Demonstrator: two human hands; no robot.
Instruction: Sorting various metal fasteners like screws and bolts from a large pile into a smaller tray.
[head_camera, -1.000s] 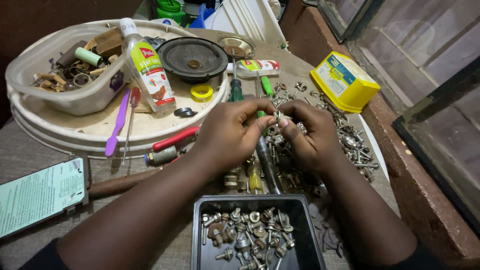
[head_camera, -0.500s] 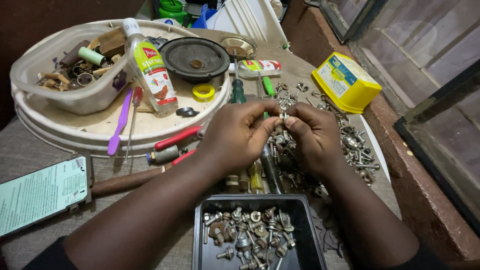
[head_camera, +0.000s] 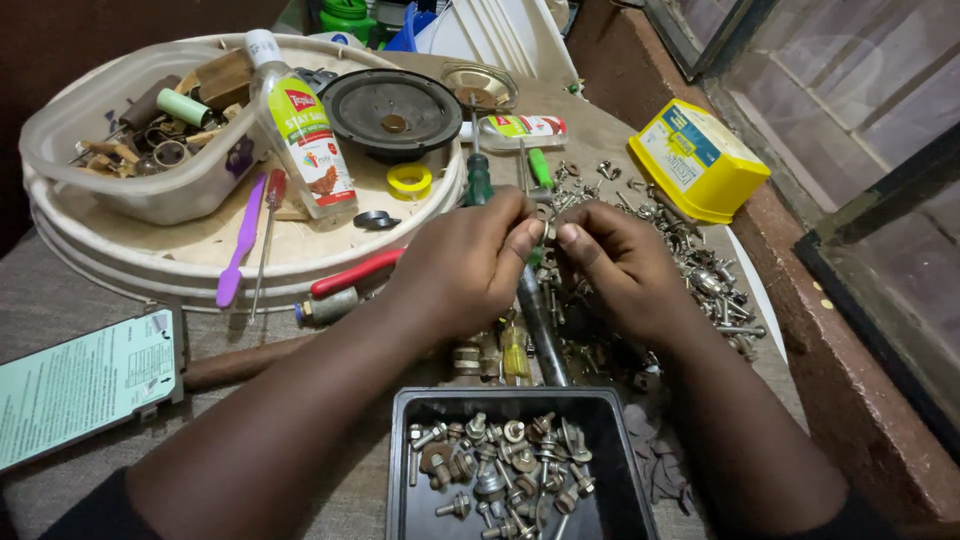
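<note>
My left hand (head_camera: 470, 265) and my right hand (head_camera: 620, 265) meet fingertip to fingertip over a scatter of loose bolts and nuts (head_camera: 700, 270) on the cloth-covered table. Between the thumbs and forefingers they pinch a small metal fastener (head_camera: 549, 232), mostly hidden by the fingers. Right below my wrists stands a black rectangular tray (head_camera: 400, 470) holding several bolts, nuts and washers. A dark-shafted tool (head_camera: 540, 330) lies under my hands, next to a small yellow-handled one (head_camera: 515, 355).
A round white lid-like tray (head_camera: 150, 270) at the left carries a plastic tub of odds and ends (head_camera: 150, 150), a glue bottle (head_camera: 300, 130), a speaker cone (head_camera: 392, 115), a purple tool and a red-handled tool. A yellow box (head_camera: 697, 160) sits at the right; a printed sheet (head_camera: 80, 385) lies at the left.
Both hands have stayed together over the pile, fingers shifting slightly around the small fastener. The view has drifted a little; nothing else has moved.
</note>
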